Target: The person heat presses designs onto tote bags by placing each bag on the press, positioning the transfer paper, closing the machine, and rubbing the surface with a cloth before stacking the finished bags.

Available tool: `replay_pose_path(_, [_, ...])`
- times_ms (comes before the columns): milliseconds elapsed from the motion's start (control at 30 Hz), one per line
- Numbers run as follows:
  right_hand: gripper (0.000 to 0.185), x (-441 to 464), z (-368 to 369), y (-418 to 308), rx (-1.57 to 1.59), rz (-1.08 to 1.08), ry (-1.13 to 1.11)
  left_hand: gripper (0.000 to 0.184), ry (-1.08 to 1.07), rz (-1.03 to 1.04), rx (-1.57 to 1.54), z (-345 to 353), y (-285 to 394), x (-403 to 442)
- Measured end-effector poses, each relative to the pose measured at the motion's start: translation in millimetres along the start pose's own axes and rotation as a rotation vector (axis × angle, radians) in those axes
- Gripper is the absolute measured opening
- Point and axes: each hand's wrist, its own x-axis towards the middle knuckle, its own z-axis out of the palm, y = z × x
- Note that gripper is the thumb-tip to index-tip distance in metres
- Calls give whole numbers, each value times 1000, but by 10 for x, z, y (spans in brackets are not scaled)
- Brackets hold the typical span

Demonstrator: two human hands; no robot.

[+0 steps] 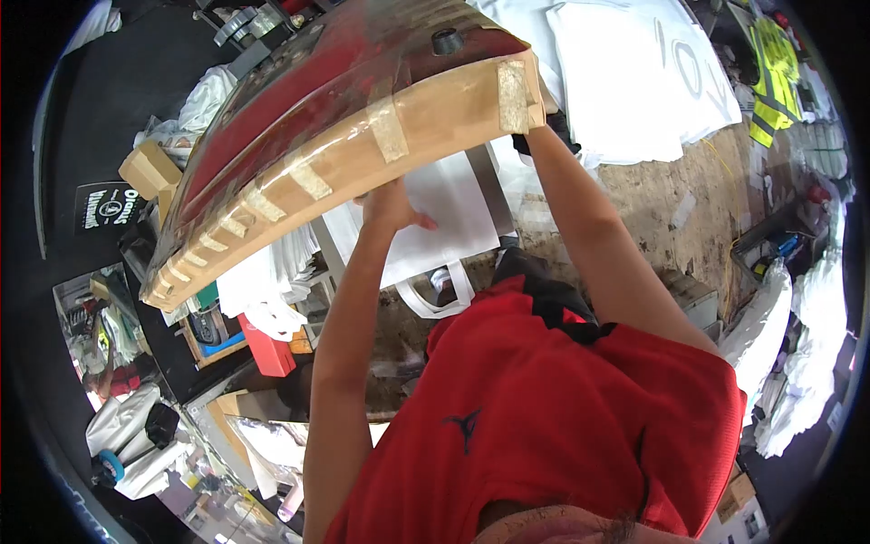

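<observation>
A wooden screen-printing frame (349, 168), stained red inside and taped along its edge, slants across the view above my arms. Under it, a white tote bag (453, 208) lies on a flat grey-edged board, its handle loops (438, 304) hanging toward me. My left hand (391, 207) is open beneath the frame's lower edge, over the bag. Its thumb is stretched out to the right; the other fingers are mostly hidden. My right hand (542, 136) reaches to the frame's right corner, where the frame hides its fingers. Whether it grips the frame cannot be made out.
White sheets with dark-outlined figures (648, 77) lie at the upper right. A yellow hi-vis vest (770, 82) hangs beyond. To the left are a cardboard box (149, 170), a red box (265, 346) and a pile of white cloth (272, 281). A worn wooden surface (662, 213) spans the right.
</observation>
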Motion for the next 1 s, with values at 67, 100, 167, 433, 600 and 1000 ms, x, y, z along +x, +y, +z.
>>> replay_pose_path(67, [82,-224,-292,-435,19,349,41,159,-15,10,10,-24,26,-17])
replay_pose_path(100, [92,-212,-262,-465,66,421,21,157,-25,26,14,-32,43,-16])
replay_pose_path(167, [89,-222,-235,-534,48,448,50,155,-26,17,25,-33,59,-29])
replay_pose_path(433, [29,42,230,-344,242,451,357,149,-38,-39,3,-129,145,-98])
replay_pose_path(600, [23,-686,-367,-715,907,7,487,150,40,-42,2,-76,61,-104])
replay_pose_path(1000, [28,-1792,-464,-1568,474,-259,-111,117,730,86,-157,797,-503,-761])
